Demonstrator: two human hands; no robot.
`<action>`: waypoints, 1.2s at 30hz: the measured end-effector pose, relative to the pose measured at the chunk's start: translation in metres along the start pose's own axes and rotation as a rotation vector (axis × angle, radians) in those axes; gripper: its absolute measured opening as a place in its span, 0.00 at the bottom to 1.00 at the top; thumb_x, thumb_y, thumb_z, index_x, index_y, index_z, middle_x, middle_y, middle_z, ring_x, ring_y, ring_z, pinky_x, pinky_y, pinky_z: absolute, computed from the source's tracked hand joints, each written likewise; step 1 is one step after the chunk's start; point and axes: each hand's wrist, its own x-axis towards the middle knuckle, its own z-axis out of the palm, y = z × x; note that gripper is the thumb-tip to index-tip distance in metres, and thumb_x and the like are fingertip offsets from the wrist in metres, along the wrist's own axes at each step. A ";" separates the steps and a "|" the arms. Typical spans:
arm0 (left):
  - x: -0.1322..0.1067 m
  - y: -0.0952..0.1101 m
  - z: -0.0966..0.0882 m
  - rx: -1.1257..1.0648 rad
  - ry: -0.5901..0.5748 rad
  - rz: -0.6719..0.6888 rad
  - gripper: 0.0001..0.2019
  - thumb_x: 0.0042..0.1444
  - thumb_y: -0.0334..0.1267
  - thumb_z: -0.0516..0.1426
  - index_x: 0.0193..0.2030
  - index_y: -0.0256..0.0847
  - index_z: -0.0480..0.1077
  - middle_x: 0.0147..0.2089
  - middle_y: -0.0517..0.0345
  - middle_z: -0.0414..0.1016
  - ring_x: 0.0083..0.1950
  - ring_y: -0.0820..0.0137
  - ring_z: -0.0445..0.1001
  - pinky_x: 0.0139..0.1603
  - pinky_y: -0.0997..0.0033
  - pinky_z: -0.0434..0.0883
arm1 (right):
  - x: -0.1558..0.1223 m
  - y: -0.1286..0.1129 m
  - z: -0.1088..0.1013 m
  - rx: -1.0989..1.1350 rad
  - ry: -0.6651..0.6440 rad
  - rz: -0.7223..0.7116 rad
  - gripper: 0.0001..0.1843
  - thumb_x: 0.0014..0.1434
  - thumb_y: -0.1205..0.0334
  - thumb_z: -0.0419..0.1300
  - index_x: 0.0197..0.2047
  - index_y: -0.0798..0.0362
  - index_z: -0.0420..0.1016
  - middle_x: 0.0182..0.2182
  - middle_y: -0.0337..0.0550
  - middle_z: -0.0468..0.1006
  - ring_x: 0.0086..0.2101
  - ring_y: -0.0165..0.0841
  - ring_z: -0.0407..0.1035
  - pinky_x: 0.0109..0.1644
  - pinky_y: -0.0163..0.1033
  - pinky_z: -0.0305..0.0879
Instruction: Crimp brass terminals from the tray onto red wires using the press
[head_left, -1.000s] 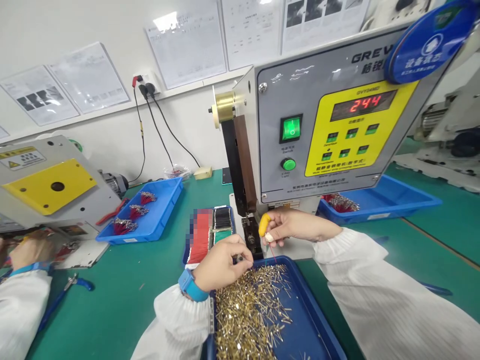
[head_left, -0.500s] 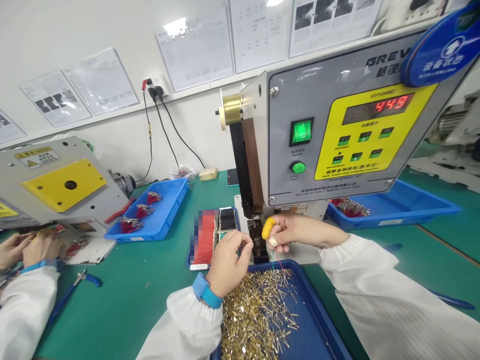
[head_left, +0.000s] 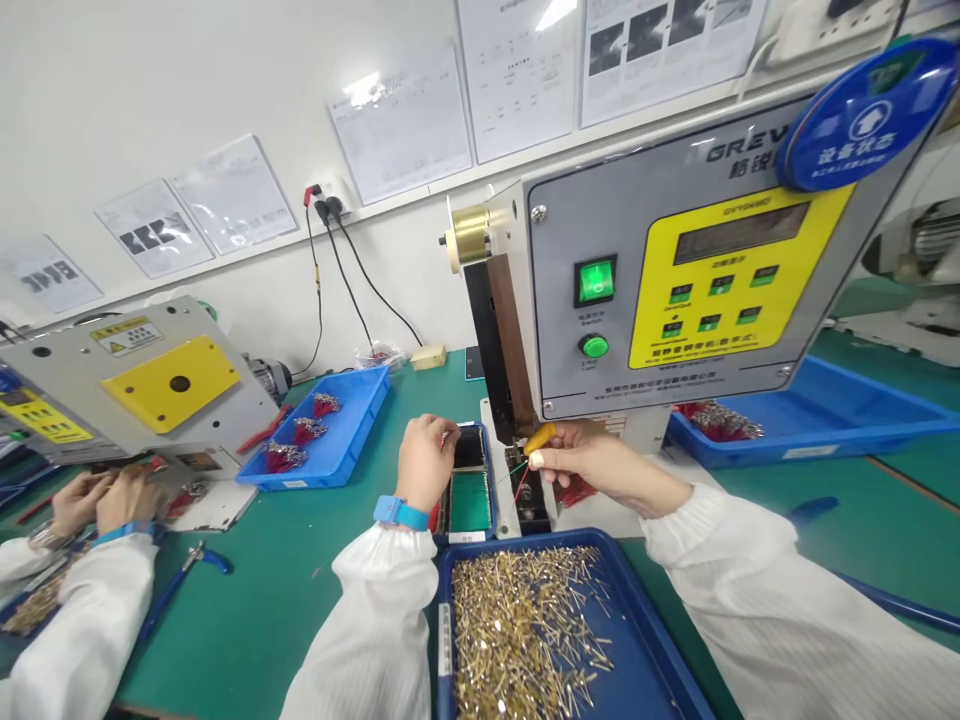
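Note:
My right hand point(head_left: 581, 462), with a yellow finger cover on one finger, pinches thin wires point(head_left: 519, 484), one red and one green. It holds them at the front of the crimping machine's die area point(head_left: 529, 497). My left hand point(head_left: 427, 460), a blue band at its wrist, is over the wire tray point(head_left: 466, 537), its fingers curled together. A speck of red shows at its fingertips, too small to name. Black wires point(head_left: 470, 447) and green wires point(head_left: 469, 502) lie in that tray; the hand covers most of the red ones.
Below my hands stands a dark blue tray point(head_left: 637, 640) of loose brass-coloured metal pins point(head_left: 517, 630). Blue bins point(head_left: 337, 440) with red wire bundles stand left and right. A co-worker's hands point(head_left: 112, 500) are at the left machine point(head_left: 172, 385). Blue-handled pliers point(head_left: 180, 580) lie between us.
My left hand has moved left and away from the machine, onto the wire tray. My right hand still pinches the wires, now held closer to the die area. The red digits on the display are gone.

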 end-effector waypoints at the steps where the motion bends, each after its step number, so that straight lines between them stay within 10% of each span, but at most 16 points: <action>1: 0.002 -0.003 0.005 0.066 -0.034 -0.006 0.08 0.58 0.31 0.55 0.34 0.41 0.76 0.37 0.52 0.74 0.43 0.62 0.68 0.45 0.64 0.65 | 0.001 0.001 0.001 0.010 0.019 -0.046 0.17 0.46 0.52 0.70 0.30 0.56 0.72 0.21 0.38 0.71 0.19 0.22 0.60 0.20 0.29 0.59; 17: -0.007 -0.016 0.040 0.193 -0.237 -0.052 0.11 0.54 0.24 0.52 0.26 0.38 0.72 0.33 0.51 0.71 0.39 0.63 0.68 0.41 0.66 0.62 | 0.005 0.007 0.001 -0.057 0.057 -0.098 0.17 0.51 0.48 0.65 0.30 0.55 0.72 0.24 0.42 0.72 0.23 0.27 0.65 0.26 0.34 0.67; 36: -0.033 0.028 0.023 -0.106 0.209 0.382 0.09 0.64 0.29 0.49 0.41 0.40 0.70 0.40 0.52 0.72 0.44 0.65 0.67 0.46 0.64 0.65 | 0.002 0.005 0.004 -0.049 0.074 -0.106 0.15 0.53 0.50 0.63 0.30 0.55 0.70 0.23 0.40 0.71 0.22 0.26 0.65 0.27 0.34 0.64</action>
